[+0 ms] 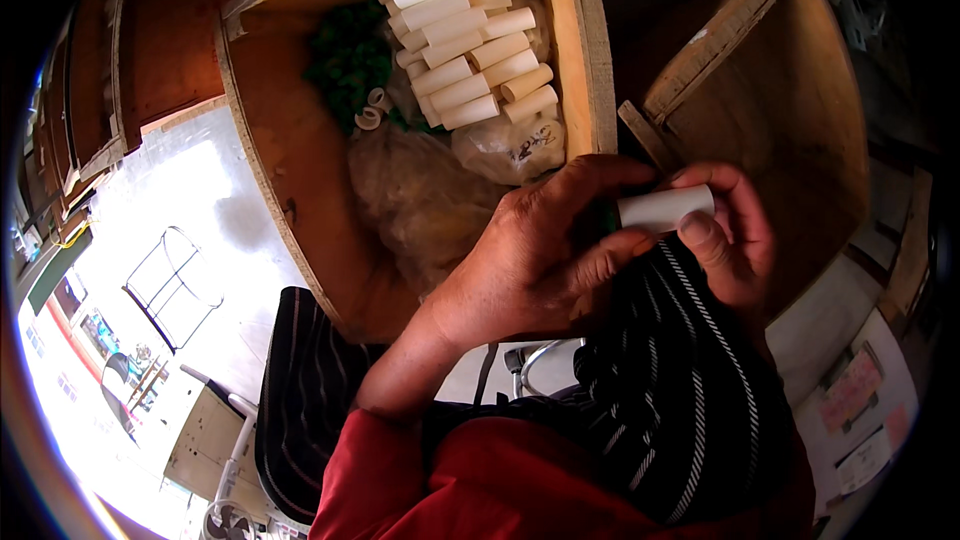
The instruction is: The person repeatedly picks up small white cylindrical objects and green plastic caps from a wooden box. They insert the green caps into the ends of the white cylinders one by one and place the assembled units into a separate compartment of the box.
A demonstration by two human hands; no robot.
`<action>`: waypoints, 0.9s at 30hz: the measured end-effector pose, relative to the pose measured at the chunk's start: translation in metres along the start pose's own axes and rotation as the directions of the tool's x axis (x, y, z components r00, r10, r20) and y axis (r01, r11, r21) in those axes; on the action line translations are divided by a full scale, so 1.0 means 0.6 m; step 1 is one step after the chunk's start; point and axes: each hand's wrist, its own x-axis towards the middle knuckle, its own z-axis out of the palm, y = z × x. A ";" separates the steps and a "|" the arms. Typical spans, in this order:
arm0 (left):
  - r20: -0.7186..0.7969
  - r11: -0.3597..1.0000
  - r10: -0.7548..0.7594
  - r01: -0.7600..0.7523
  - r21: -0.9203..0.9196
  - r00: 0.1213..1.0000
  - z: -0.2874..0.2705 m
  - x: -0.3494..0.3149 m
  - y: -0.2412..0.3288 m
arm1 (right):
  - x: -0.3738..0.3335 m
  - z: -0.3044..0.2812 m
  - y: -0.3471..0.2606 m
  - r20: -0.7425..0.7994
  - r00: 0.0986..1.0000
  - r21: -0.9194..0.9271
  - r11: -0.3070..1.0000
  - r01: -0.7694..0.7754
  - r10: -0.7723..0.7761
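Observation:
Over the right edge of the wooden box, both my hands are closed round one short white tube point(664, 208). My right hand point(735, 230) grips its right end between thumb and fingers. My left hand point(530, 250) curls round the other end, thumb along the tube's lower side. A bit of dark green shows at that left end, mostly hidden by my left fingers. In the box lies a stack of similar white tubes point(450, 45), next to a heap of small green pieces point(345, 55). Several short white rings point(370, 115) sit beside the heap.
Clear plastic bags point(420, 190) lie in the wooden box point(270, 110) under the stack. A second wooden box point(780, 110) stands to the right. Striped dark cloth point(690, 370) covers my lap. At left are a wire frame point(175, 285) and a pale cabinet point(215, 440).

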 end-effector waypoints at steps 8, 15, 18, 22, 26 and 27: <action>-0.048 0.944 0.255 -0.238 0.229 0.966 0.014 -0.001 -0.023 | 0.018 -0.005 -0.001 0.166 0.986 -0.090 0.996 -0.007 0.022; 0.017 0.950 0.088 -0.089 0.298 0.996 0.022 -0.009 0.018 | -0.002 -0.013 -0.011 0.069 0.989 -0.095 0.988 -0.122 0.128; 0.017 0.940 0.126 -0.124 0.319 0.992 0.025 -0.009 0.019 | -0.005 -0.016 -0.011 0.074 0.988 -0.061 0.990 -0.129 0.134; 0.014 0.946 0.138 -0.136 0.293 0.990 0.030 -0.007 0.021 | -0.007 -0.015 -0.015 0.067 0.989 -0.017 0.992 -0.128 0.129; -0.061 0.933 0.183 -0.154 0.325 0.981 0.049 -0.011 0.008 | -0.007 -0.010 -0.020 0.020 0.996 -0.022 0.996 -0.086 0.086; -0.087 0.929 0.204 -0.165 0.332 0.975 0.054 -0.012 0.002 | -0.007 -0.014 -0.015 0.021 0.997 -0.025 0.997 -0.075 0.075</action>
